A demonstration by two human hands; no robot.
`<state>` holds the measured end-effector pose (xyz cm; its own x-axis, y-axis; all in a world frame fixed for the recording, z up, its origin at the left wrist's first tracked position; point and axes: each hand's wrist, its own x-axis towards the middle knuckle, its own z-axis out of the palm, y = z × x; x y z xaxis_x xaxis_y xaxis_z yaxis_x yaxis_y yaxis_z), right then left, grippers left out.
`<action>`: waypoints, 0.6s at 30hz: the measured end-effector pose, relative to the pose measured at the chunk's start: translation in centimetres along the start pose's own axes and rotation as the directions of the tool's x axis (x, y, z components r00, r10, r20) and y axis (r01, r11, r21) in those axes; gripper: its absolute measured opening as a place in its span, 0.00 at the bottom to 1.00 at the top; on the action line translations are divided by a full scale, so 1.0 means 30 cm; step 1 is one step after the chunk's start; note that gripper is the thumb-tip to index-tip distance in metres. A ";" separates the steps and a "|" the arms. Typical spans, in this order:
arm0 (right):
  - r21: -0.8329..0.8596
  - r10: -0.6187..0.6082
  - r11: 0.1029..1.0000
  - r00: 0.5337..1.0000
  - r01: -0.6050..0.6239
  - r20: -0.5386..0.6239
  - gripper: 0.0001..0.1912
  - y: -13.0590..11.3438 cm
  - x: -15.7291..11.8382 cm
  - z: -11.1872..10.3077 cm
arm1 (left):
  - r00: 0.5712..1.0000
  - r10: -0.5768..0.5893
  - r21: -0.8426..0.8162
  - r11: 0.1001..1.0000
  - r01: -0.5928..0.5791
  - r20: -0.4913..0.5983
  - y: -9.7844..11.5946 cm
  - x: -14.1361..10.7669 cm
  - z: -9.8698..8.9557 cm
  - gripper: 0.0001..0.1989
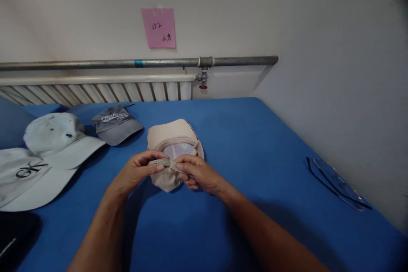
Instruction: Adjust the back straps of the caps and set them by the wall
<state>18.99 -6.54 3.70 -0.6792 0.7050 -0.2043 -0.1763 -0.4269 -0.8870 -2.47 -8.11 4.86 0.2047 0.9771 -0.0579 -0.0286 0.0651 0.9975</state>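
A beige cap (174,132) lies upside down on the blue surface (191,229), its brim pointing away from me and its inside showing. At the cap's near edge, my left hand (140,169) pinches the metal buckle (165,162) of the back strap between thumb and fingers. Close beside it, my right hand (197,173) is closed on the strap's other part (174,165), thumb on top and fingers curled under. The fingertips of both hands nearly meet. My fingers partly hide the strap.
White caps (52,136) and a grey cap (116,125) lie at left. Eyeglasses (339,185) rest at right near the wall. A black object (15,233) sits at lower left. Behind are a radiator (117,91), a pipe (95,64) and a pink note (159,28).
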 end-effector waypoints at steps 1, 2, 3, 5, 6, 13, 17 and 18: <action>0.006 0.004 1.000 1.000 -0.004 -0.007 0.03 0.001 0.001 0.002 | 1.000 0.001 0.002 1.000 -0.001 0.001 0.002 0.000 0.003 0.11; 0.014 0.010 1.000 1.000 -0.010 -0.012 0.03 0.001 0.001 0.004 | 1.000 0.001 0.005 1.000 -0.001 0.003 0.004 -0.001 0.005 0.12; 0.023 0.018 1.000 1.000 -0.018 -0.014 0.03 0.002 0.002 0.005 | 1.000 0.002 0.010 1.000 -0.002 0.005 0.006 -0.001 0.007 0.12; 0.044 0.036 0.998 0.999 -0.036 0.000 0.04 0.004 0.003 0.006 | 1.000 0.001 0.016 1.000 -0.001 0.004 0.009 -0.003 0.010 0.12; 0.055 0.046 0.997 0.999 -0.046 0.013 0.05 0.004 0.004 0.005 | 1.000 -0.001 0.019 1.000 0.001 -0.001 0.010 -0.003 0.010 0.12; 0.067 0.074 0.995 0.997 -0.077 0.037 0.06 0.001 0.004 0.002 | 1.000 -0.002 0.059 0.998 0.003 -0.011 0.019 -0.004 0.015 0.12; 0.051 0.091 0.994 0.995 -0.093 0.035 0.06 0.004 0.007 0.002 | 0.999 -0.033 0.071 0.997 0.032 0.015 0.029 -0.006 0.024 0.11; 0.053 0.093 0.994 0.995 -0.095 0.032 0.06 0.005 0.008 0.002 | 0.999 -0.036 0.076 0.997 0.034 0.021 0.031 -0.007 0.025 0.11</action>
<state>18.73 -6.48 3.53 -0.7154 0.6434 -0.2725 -0.1485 -0.5211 -0.8405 -1.79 -8.40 5.83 0.2257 0.9698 -0.0925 0.0531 0.0825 0.9952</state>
